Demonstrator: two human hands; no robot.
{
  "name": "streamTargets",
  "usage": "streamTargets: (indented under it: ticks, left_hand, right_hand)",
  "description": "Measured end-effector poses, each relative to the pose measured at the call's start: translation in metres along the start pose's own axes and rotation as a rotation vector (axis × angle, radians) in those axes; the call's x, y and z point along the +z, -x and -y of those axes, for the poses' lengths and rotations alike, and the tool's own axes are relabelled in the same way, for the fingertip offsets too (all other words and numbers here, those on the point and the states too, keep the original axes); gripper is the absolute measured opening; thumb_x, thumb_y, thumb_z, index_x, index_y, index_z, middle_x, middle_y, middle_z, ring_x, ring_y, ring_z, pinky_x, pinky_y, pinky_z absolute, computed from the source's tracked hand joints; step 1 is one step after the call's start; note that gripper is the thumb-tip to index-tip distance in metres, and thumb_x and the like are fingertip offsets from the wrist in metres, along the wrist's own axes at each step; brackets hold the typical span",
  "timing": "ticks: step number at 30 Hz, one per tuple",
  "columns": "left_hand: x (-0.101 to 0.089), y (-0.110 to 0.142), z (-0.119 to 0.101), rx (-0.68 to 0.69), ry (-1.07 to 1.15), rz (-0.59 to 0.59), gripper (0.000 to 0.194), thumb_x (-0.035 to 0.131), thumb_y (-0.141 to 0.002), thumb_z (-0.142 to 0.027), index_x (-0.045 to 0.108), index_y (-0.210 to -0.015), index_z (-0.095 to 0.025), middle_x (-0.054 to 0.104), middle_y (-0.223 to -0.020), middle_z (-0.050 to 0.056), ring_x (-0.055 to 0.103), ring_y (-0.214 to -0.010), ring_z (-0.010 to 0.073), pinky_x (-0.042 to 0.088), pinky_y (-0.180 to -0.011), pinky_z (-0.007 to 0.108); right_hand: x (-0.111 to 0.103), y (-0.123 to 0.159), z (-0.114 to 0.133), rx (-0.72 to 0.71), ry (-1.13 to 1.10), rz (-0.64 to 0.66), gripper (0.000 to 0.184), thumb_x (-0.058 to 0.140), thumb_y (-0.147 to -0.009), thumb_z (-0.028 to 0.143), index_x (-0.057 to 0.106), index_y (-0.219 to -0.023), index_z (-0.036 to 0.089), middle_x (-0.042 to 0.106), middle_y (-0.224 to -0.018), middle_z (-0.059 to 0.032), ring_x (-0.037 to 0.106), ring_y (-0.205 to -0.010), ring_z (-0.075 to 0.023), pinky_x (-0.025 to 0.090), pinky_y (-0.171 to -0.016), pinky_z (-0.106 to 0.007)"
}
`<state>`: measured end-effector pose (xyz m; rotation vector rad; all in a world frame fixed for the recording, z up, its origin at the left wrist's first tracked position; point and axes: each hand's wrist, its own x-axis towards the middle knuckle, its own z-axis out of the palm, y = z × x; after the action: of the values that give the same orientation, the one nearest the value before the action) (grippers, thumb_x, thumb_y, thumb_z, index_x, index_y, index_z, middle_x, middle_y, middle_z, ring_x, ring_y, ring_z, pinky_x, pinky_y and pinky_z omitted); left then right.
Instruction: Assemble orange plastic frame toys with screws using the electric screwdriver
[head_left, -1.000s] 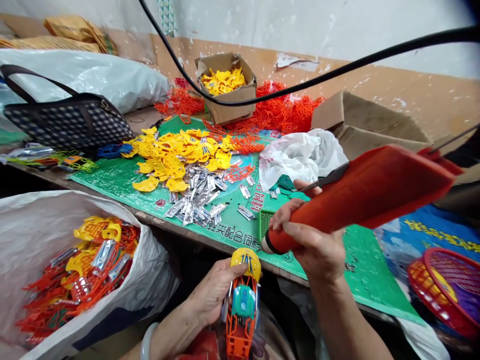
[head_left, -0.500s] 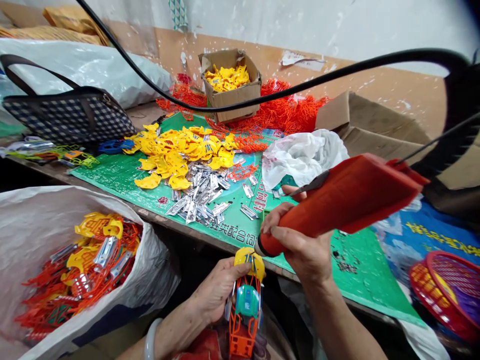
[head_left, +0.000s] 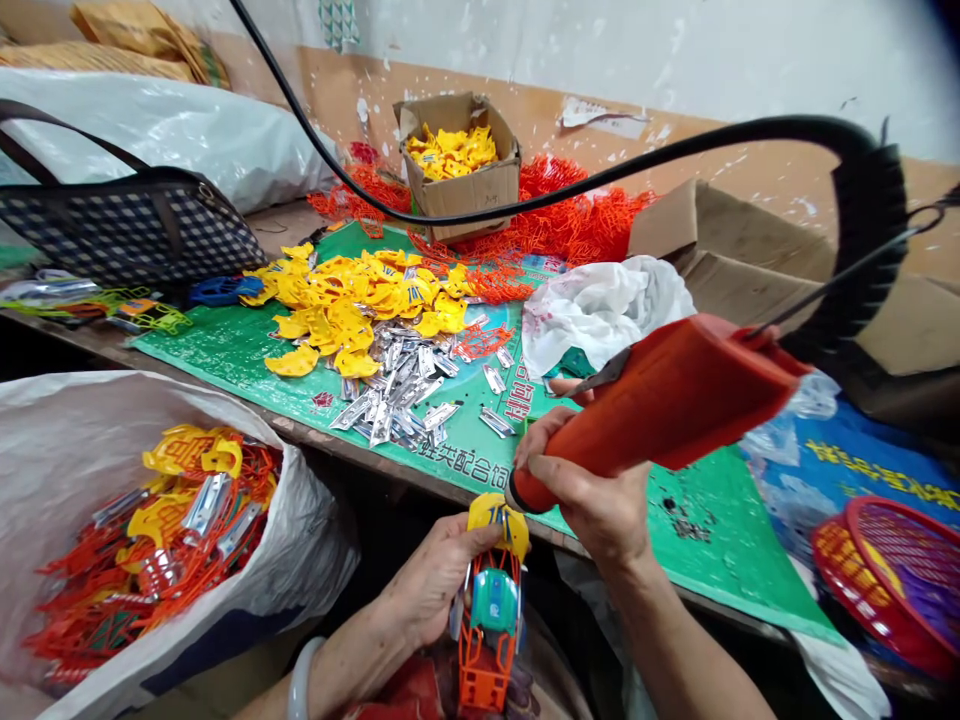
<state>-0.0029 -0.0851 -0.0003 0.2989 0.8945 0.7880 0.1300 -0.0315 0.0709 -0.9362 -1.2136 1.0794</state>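
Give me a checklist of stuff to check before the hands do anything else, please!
1. Left hand holding the toy: ok.
2. Right hand wrapped around the red tool: ok.
3. Tool's tip touching the toy's yellow piece: cannot tell; they look very close.
4. Yellow piece firmly fastened: cannot tell.
5. Black cable away from both hands: ok.

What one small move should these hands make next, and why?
Probably ease the red tool tip-first onto the yellow piece. The right hand grips the tool with its tip close to that piece, and the left hand has its thumb over it, which should steady it. Whether tip and piece touch is unclear.
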Motion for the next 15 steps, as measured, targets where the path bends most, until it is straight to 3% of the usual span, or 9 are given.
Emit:
streamTargets:
  ticks: [8,12,15]
  left_hand:
    - [-0.003,-0.002,0.002,-0.005,-0.014,0.036,0.032,0.086,-0.061,-0.037,0.072,-0.071,-0.010,0.065,-0.059,0.003,0.054,-0.049,0.0096,0.042,-0.050,0.020]
    - [-0.004,-0.002,0.003,0.015,-0.013,0.032,0.032,0.085,-0.062,-0.037,0.072,-0.074,-0.010,0.066,-0.062,0.003,0.056,-0.050,0.0106,0.043,-0.050,0.021]
    - [-0.004,-0.002,0.002,0.034,-0.011,0.022,0.034,0.085,-0.063,-0.037,0.073,-0.079,-0.009,0.068,-0.066,0.005,0.056,-0.052,0.0103,0.043,-0.050,0.020]
  right_hand:
    - [0.018,-0.002,0.011,0.098,0.020,-0.036,0.014,0.068,-0.056,0.017,0.059,-0.068,0.020,0.060,-0.062,0.0020,0.054,-0.053,-0.0132,0.048,-0.051,-0.031]
    - [0.019,0.002,0.009,0.069,0.031,-0.002,0.013,0.067,-0.059,0.016,0.057,-0.066,0.020,0.059,-0.061,0.0024,0.052,-0.052,-0.0118,0.046,-0.049,-0.029]
    - [0.010,0.005,0.005,0.009,0.034,-0.013,0.011,0.068,-0.063,0.016,0.060,-0.067,0.020,0.060,-0.066,0.0014,0.056,-0.059,-0.0140,0.049,-0.057,-0.032]
